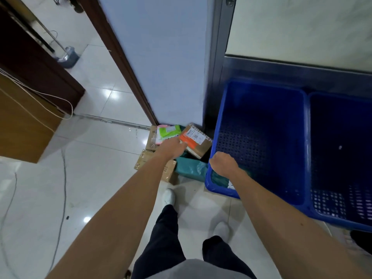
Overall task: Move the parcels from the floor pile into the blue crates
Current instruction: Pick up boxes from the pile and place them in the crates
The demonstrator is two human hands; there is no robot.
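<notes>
A small pile of parcels lies in the corner by the door. It holds a cardboard box with an orange label (196,140), a green and pink mailer (168,132), a teal bag (190,168) and plain brown boxes (168,172). My left hand (172,148) reaches onto the orange-label box, fingertips on its left edge; a grip is not visible. My right hand (222,164) hangs curled over the near-left corner of the left blue crate (218,125). A teal parcel with a white label (218,178) lies in that corner under my wrist. A second blue crate (340,218) stands to the right.
The open door (153,57) with its brown frame stands just behind the pile. A wooden cabinet (22,125) with a white cable is at the left, and a mop (68,57) leans further back. A thin cable (64,178) runs over the tiled floor. My feet (169,197) stand just before the pile.
</notes>
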